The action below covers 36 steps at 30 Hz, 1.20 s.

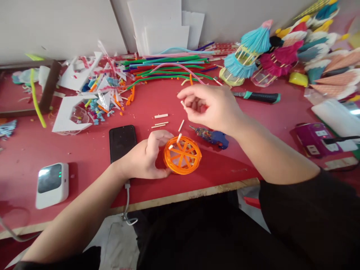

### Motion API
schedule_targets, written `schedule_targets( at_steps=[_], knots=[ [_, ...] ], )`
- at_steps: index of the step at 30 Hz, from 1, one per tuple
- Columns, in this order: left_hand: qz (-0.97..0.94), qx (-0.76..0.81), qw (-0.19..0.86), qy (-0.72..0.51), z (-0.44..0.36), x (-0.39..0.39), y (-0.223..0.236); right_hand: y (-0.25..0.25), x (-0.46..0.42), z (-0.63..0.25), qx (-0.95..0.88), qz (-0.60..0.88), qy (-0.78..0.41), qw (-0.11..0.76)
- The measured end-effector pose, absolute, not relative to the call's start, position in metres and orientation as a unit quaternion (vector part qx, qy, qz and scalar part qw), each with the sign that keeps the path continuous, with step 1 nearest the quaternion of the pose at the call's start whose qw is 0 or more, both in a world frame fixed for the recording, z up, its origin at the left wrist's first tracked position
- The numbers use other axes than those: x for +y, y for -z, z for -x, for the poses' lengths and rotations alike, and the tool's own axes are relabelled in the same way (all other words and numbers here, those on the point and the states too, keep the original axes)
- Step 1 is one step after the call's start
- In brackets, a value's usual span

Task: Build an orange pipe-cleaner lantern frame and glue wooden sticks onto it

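Observation:
My left hand [147, 155] is curled round the side of an orange wheel-shaped piece [182, 154] with spokes across its top. Two short pale sticks [179, 138] stand up from its far left rim. Above and to the right, my right hand [209, 107] pinches another short pale stick [183, 104] between thumb and fingers, apart from the wheel. Several loose short sticks [161, 116] lie on the red table just beyond it. A blue glue gun [213, 138] lies to the right of the wheel, its nozzle towards the sticks.
A black phone [121, 142] lies left of my left hand, with a white device [52, 185] farther left. Coloured pipe cleaners [174, 62] and scraps line the back. A utility knife [260, 96], paper-roofed models [244, 56] and a purple power socket [317, 140] are on the right.

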<state>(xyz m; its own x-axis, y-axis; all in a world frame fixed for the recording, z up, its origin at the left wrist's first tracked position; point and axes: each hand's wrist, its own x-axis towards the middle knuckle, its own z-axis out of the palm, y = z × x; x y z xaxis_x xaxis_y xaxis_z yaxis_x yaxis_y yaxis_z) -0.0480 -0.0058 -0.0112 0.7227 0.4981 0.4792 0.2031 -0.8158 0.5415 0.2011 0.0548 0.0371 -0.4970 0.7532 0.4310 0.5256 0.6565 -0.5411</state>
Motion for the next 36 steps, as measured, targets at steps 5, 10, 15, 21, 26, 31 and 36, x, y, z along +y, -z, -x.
schedule_targets(
  at_steps=[5,10,15,21,26,31,36],
  knots=[
    [-0.884,0.236,0.288,-0.283,0.048,-0.006,0.009,-0.032,0.011,-0.204,-0.739,0.371,-0.288,0.483],
    [-0.893,0.228,0.244,-0.303,0.046,-0.003,0.004,-0.020,-0.004,-0.203,-0.716,0.367,-0.308,0.508],
    [-0.890,0.241,0.223,-0.315,0.046,-0.001,-0.001,-0.018,-0.006,-0.207,-0.762,0.321,-0.267,0.495],
    [-0.874,0.254,0.267,-0.317,0.046,-0.003,0.004,-0.020,-0.009,-0.201,-0.793,0.317,-0.184,0.487],
    [-0.867,0.261,0.292,-0.310,0.047,-0.006,0.005,-0.019,-0.010,-0.199,-0.795,0.334,-0.154,0.482],
    [-0.863,0.264,0.304,-0.305,0.047,-0.007,0.004,-0.019,-0.011,-0.199,-0.802,0.355,-0.142,0.460],
    [-0.860,0.253,0.304,-0.324,0.046,-0.007,0.008,-0.019,-0.011,-0.199,-0.805,0.358,-0.130,0.456]
  ],
)
